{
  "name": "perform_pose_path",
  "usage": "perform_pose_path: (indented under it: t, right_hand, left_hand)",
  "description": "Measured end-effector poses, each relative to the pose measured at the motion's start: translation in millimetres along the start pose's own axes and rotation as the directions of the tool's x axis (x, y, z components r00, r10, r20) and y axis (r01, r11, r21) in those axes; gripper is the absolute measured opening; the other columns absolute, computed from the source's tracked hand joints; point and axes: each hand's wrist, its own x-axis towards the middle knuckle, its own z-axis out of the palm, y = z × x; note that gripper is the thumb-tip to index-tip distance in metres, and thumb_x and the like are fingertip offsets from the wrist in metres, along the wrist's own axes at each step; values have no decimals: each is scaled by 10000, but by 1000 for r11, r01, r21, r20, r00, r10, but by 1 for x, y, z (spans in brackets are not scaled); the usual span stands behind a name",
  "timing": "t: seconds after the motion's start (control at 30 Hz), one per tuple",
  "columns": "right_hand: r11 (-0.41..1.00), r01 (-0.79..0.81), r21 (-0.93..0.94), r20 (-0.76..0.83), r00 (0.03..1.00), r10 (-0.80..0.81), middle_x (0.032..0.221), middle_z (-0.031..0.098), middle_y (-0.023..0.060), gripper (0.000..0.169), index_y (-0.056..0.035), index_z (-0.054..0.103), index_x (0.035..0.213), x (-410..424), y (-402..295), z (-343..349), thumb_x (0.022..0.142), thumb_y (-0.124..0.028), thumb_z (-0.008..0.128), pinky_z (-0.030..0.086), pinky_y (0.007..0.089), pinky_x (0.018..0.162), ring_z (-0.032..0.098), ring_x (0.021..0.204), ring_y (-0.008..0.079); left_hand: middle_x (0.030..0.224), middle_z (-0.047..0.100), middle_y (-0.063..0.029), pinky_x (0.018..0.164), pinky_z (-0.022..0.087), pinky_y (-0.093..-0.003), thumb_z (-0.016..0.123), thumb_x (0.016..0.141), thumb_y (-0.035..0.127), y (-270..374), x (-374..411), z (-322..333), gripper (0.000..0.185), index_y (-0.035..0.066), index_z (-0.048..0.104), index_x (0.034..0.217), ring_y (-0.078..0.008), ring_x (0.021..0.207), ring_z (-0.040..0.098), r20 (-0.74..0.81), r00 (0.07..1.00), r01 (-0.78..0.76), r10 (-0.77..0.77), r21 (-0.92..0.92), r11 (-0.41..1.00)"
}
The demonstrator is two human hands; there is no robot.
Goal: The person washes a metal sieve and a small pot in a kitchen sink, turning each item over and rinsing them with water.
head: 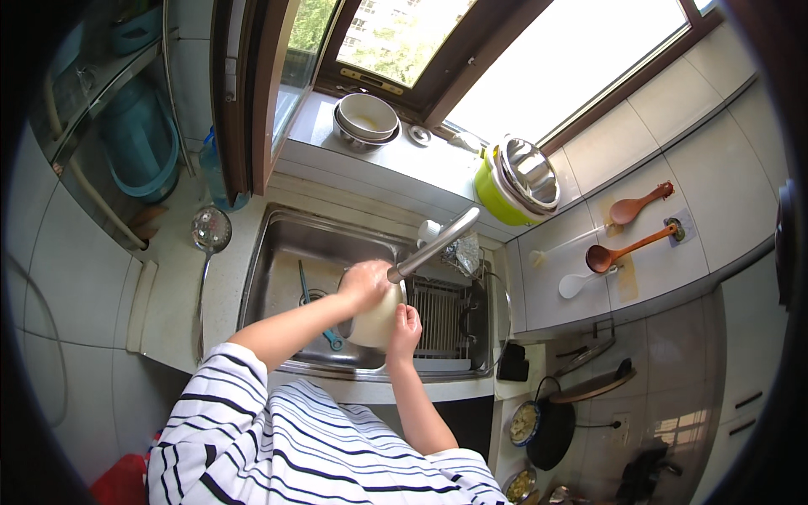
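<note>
Under the metal faucet [435,243], my hands are at a pale, whitish bowl-like vessel [374,325] over the stainless-steel sink [281,271]. My left hand [366,285] lies over its upper part, near the spout; its fingertips look wet, and whether they grip is hard to tell. My right hand [404,331] pinches the vessel's right rim between thumb and fingers. Part of the vessel is hidden by my left hand and forearm. On the sink's bottom, beside the drain, lies a long utensil with a teal handle [332,339], partly covered by my left forearm.
A dish rack [442,322] fills the sink's right side. A slotted metal ladle [211,230] lies on the left counter. Stacked bowls [366,120] and a green basin [499,189] stand on the windowsill. Spoons, including a wooden ladle [600,259], hang on the right wall. The open window frame [252,95] juts in.
</note>
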Motion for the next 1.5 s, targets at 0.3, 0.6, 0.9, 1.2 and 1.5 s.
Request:
perform_pose_path:
  t: [0.3, 0.6, 0.9, 1.2, 1.5]
  right_hand:
    - [973, -184, 138, 11, 983, 184, 802, 563, -11, 171, -62, 552, 889, 15, -7, 9, 960, -214, 522, 428, 244, 676, 516, 718, 85]
    - [579, -431, 692, 131, 864, 486, 1258, 542, 124, 378, -33, 487, 1239, 43, 30, -29, 1009, -278, 313, 399, 453, 1020, 515, 1165, 299]
    - [801, -326, 502, 78, 940, 333, 1193, 569, 94, 327, -36, 508, 1189, 11, 24, -49, 1006, -242, 332, 414, 402, 985, 538, 1116, 249]
    - [993, -118, 10, 38, 992, 118, 812, 566, -24, 214, -43, 584, 898, 2, 31, -16, 951, -244, 538, 394, 213, 670, 483, 727, 61]
    - [986, -164, 27, 174, 972, 157, 737, 500, -42, 254, -64, 543, 793, 23, 19, 40, 950, -263, 538, 353, 213, 631, 414, 706, 43]
  left_hand:
    - [1128, 607, -205, 963, 419, -383, 497, 902, 298, -62, 14, -2, 382, -8, 608, 1102, -322, 1099, 552, -18, 975, 200, -222, -368, 908]
    - [1418, 373, -212, 1098, 262, -429, 446, 945, 335, -20, -78, -12, 541, 17, 376, 1377, -341, 1336, 328, -69, 990, -120, 119, 1, 993]
    - [1071, 598, -64, 865, 420, -273, 434, 967, 456, -105, -30, 27, 499, 53, 529, 1247, -131, 985, 523, 494, 781, 566, -383, -819, 98]
    - [929, 645, -147, 877, 448, -428, 528, 859, 307, 0, -18, 10, 320, 51, 644, 1012, -323, 960, 588, 71, 992, -107, 101, 95, 990]
    - [1043, 636, -196, 861, 479, -437, 426, 884, 274, -50, 12, -44, 345, 70, 664, 1028, -353, 982, 605, 207, 865, 458, -456, 42, 888]
